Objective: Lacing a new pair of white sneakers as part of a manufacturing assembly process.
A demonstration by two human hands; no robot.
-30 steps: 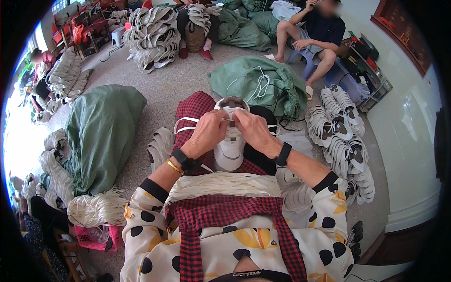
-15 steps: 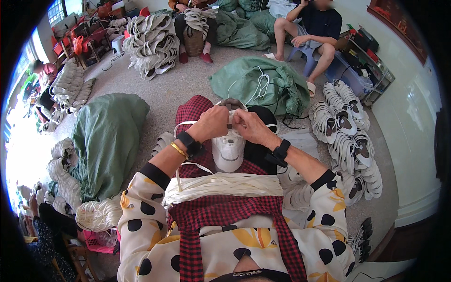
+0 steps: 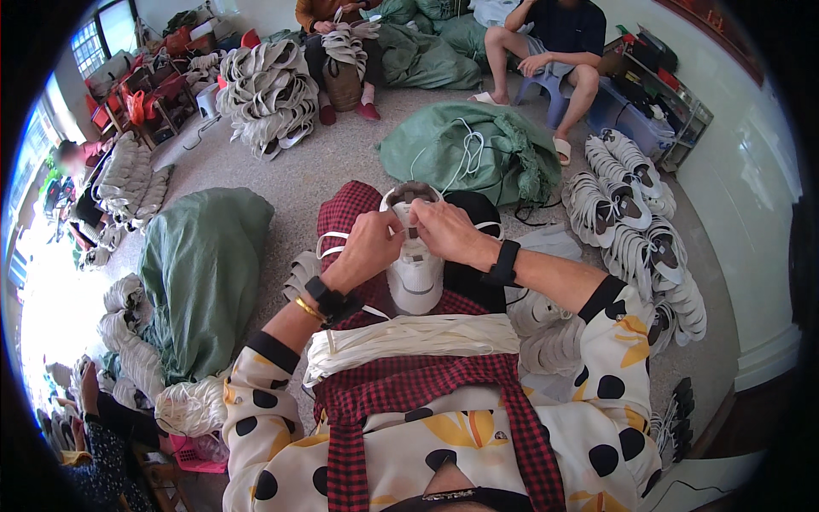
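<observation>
A white sneaker [image 3: 415, 286] rests between my knees, toe toward me, its grey-brown lined opening facing away. My left hand [image 3: 373, 246] is at the left side of its lacing area, thumb and fingertips pinched together. From the right, my right hand [image 3: 450, 230] reaches over the tongue with its fingers closed at the eyelets. A flat white shoelace [image 3: 334, 244] loops out beside my left hand, and another stretch shows past the right one. The bit inside my fingertips is mostly hidden. Across my lap lies a thick bundle of white shoelaces [image 3: 414, 348], over a red-and-black checked apron [image 3: 409, 384].
Green sacks [image 3: 207, 277] stand at left and ahead [image 3: 469, 154]. Stacked shoes [image 3: 627, 209] line the right, near a shelf rack [image 3: 674, 111]. A shoe pile [image 3: 266, 94] is at the back, beside a seated person holding shoe parts. Another person sits on a stool [image 3: 550, 94].
My left hand has drawn down and back from the shoe's opening, while my right hand has turned inward over the tongue. The opening shows more. The whole view has shifted slightly.
</observation>
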